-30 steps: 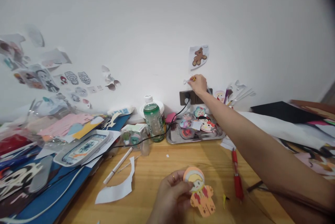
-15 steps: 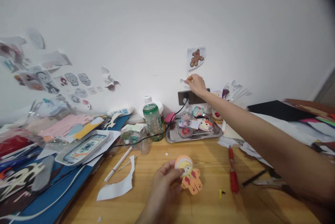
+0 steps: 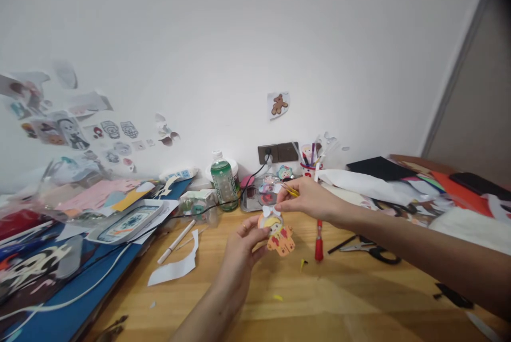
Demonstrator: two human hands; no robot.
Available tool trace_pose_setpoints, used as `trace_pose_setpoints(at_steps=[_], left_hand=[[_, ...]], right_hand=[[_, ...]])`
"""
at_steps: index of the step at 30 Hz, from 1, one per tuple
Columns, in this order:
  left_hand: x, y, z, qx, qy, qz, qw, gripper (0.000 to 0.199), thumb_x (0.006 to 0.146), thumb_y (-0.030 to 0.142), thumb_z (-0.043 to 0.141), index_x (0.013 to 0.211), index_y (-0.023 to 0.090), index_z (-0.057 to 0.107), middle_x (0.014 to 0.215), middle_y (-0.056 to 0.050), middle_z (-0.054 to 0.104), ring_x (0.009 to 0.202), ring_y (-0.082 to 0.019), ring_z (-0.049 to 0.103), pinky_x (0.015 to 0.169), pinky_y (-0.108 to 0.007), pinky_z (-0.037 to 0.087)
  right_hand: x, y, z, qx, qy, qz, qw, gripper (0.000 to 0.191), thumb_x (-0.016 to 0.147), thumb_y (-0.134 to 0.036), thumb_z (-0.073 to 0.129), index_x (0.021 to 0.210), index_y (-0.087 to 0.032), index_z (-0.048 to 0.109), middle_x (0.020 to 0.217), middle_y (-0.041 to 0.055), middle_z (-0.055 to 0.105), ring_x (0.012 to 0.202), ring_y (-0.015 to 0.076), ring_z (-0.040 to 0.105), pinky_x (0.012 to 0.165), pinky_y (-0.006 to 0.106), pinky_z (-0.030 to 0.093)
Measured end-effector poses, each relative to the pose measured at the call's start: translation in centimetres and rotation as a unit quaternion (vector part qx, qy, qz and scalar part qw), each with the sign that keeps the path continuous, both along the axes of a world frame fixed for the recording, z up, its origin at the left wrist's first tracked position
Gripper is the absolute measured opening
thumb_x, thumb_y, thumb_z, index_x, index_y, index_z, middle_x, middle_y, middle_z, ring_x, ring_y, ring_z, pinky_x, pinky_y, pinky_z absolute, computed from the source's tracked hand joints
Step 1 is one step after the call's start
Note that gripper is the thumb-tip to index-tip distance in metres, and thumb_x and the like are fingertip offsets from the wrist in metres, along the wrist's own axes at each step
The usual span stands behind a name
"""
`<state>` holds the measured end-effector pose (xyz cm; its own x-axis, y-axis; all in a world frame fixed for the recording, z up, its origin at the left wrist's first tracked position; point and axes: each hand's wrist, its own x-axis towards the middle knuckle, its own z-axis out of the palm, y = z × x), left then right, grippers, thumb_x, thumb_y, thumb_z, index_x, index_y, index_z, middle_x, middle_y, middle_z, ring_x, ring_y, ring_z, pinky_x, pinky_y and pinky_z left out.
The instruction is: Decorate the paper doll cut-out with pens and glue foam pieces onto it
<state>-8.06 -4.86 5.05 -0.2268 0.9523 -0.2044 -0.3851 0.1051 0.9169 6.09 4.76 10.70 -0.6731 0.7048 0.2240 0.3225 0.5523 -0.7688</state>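
Observation:
An orange paper doll point(image 3: 281, 241) with yellow hair is pinched between the thumb and fingers of my left hand point(image 3: 248, 241), above the wooden table. At the doll's head, my right hand point(image 3: 297, 197) holds a small white paper piece point(image 3: 271, 212) between thumb and finger. Yellow tweezers point(image 3: 291, 190) also rest within the right hand's fingers. Whether the white piece touches the doll is too small to tell.
A green-labelled bottle point(image 3: 224, 182) and a metal tray point(image 3: 249, 201) stand near the wall. A red pen point(image 3: 319, 246), scissors point(image 3: 371, 249) and white paper scrap point(image 3: 175, 270) lie on the table point(image 3: 223, 312). A black cable point(image 3: 211, 206) crosses behind my hands.
My right hand has come down from the wall to the doll's head, bringing the white piece along. The doll stays in my left hand. The view has shifted to the right.

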Motion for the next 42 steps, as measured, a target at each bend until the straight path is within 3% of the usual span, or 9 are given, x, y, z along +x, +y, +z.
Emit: trace_pose_setpoints(at_steps=[7, 14, 30, 42], left_hand=[[1.8, -1.7, 1.5, 0.022, 0.018, -0.022, 0.999, 0.031, 0.057, 0.023, 0.070, 0.087, 0.017, 0.064, 0.089, -0.004, 0.066, 0.074, -0.013, 0.059, 0.063, -0.020, 0.043], [2.0, -2.3, 1.8, 0.039, 0.012, -0.034, 0.999, 0.030, 0.058, 0.021, 0.070, 0.087, 0.017, 0.064, 0.089, -0.004, 0.064, 0.074, -0.012, 0.058, 0.062, -0.020, 0.043], [2.1, -2.9, 2.5, 0.052, 0.024, -0.029, 0.998, 0.028, 0.058, 0.018, 0.067, 0.086, 0.017, 0.063, 0.081, -0.001, 0.063, 0.069, -0.010, 0.054, 0.059, -0.018, 0.040], [2.1, -2.2, 2.4, 0.069, -0.010, -0.055, 0.996, 0.022, 0.061, 0.017, 0.066, 0.083, 0.016, 0.064, 0.081, -0.002, 0.064, 0.068, -0.009, 0.056, 0.058, -0.018, 0.044]], right_hand=[[2.1, -1.8, 1.2, -0.003, 0.014, -0.007, 1.000, 0.007, 0.063, -0.023, 0.064, 0.062, -0.016, 0.061, 0.062, -0.0008, 0.060, 0.062, 0.0133, 0.053, 0.057, 0.023, 0.038], [3.0, -2.6, 1.4, 0.007, 0.026, 0.021, 0.999, 0.005, 0.064, -0.021, 0.063, 0.063, -0.016, 0.062, 0.065, -0.0005, 0.060, 0.065, 0.0131, 0.054, 0.060, 0.023, 0.039], [2.7, -3.5, 1.9, 0.098, -0.022, 0.017, 0.995, 0.008, 0.064, -0.021, 0.062, 0.069, -0.017, 0.058, 0.067, -0.0024, 0.056, 0.063, 0.0122, 0.050, 0.057, 0.022, 0.035], [2.3, -3.1, 1.6, 0.061, -0.015, -0.003, 0.998, 0.013, 0.062, -0.018, 0.062, 0.075, -0.015, 0.059, 0.068, -0.0015, 0.057, 0.063, 0.0122, 0.051, 0.056, 0.021, 0.036]])
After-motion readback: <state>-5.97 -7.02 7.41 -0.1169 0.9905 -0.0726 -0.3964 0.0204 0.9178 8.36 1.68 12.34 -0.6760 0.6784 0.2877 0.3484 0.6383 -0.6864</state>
